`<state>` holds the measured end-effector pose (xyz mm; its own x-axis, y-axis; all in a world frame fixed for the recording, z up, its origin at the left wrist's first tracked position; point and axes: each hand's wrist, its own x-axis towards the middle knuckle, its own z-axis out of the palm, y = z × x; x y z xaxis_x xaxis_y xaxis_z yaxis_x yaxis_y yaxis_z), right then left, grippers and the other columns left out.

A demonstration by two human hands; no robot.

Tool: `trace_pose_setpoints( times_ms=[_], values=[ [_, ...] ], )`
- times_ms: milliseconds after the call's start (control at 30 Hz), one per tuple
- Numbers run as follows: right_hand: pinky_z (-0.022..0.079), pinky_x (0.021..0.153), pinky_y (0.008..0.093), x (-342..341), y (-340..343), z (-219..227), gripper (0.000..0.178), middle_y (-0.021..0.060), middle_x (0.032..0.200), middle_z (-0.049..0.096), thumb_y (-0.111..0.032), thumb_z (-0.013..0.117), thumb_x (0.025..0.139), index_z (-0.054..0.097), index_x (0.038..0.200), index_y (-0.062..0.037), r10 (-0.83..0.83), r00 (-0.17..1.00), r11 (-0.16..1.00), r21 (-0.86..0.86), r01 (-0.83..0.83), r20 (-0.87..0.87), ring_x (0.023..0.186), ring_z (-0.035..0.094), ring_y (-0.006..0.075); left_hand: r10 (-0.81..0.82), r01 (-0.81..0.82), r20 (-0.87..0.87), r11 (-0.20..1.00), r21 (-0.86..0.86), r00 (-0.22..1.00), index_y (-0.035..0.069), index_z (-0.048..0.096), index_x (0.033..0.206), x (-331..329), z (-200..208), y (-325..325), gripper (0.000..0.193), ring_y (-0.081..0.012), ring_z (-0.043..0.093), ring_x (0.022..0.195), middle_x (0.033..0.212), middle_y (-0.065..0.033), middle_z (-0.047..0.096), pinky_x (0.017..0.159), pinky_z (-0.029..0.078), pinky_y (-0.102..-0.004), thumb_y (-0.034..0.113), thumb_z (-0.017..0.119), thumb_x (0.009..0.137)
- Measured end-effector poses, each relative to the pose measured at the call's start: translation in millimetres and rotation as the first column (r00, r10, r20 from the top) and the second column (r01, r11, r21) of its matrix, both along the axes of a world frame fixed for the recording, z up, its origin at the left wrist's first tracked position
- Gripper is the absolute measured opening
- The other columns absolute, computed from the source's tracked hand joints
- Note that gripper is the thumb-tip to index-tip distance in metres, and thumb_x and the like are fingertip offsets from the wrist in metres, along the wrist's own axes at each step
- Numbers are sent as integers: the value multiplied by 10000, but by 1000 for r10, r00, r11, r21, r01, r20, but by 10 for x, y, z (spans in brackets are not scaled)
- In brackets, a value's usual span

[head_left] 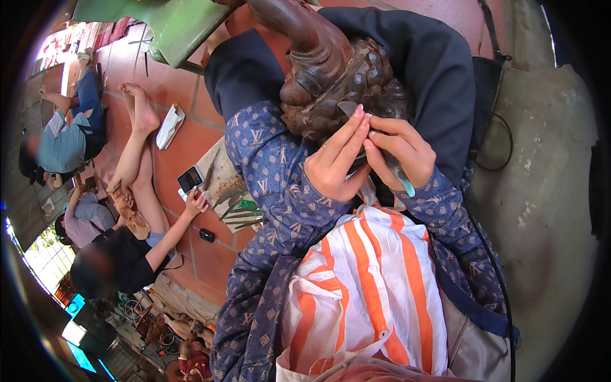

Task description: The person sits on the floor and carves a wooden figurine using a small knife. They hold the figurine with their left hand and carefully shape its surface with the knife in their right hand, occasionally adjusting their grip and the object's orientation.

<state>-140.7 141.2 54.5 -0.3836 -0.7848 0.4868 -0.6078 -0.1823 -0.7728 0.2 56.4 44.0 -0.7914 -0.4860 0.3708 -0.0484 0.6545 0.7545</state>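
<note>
A dark brown carved wooden sculpture (356,76) with a glossy, knobbly surface rests between my legs. My left hand (337,159) is closed at its lower edge, its fingertips pinched against those of my right hand (402,153). A grey, rounded blade-like piece (347,107) pokes out beyond the fingertips and touches or overlaps the carving. From under my right hand, near the wrist, comes a teal, glossy strip (403,178). Both seem to be ends of one slim tool, though the fingers hide its middle.
Left of me lie several long carving tools (245,213) on a board, a phone (189,179), a black computer mouse (207,235) and a white packet (170,126). A green plastic chair (168,25) stands ahead. Other people sit at left, one person (118,261) reaching toward the phone. A black cable (493,254) runs down my right side.
</note>
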Motion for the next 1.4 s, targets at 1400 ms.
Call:
trace_pose_setpoints(
  times_ms=[1400],
  values=[
    [588, 717, 319, 77, -47, 39, 130, 171, 957, 687, 39, 736, 750, 668, 860, 32, -25, 995, 1000, -4, 24, -95, 830, 713, 293, 102, -103, -38, 994, -28, 994, -88, 625, 1189, 18, 17, -39, 484, -322, 655, 1103, 1263, -238, 602, 881, 553, -316, -87, 675, 707]
  ],
)
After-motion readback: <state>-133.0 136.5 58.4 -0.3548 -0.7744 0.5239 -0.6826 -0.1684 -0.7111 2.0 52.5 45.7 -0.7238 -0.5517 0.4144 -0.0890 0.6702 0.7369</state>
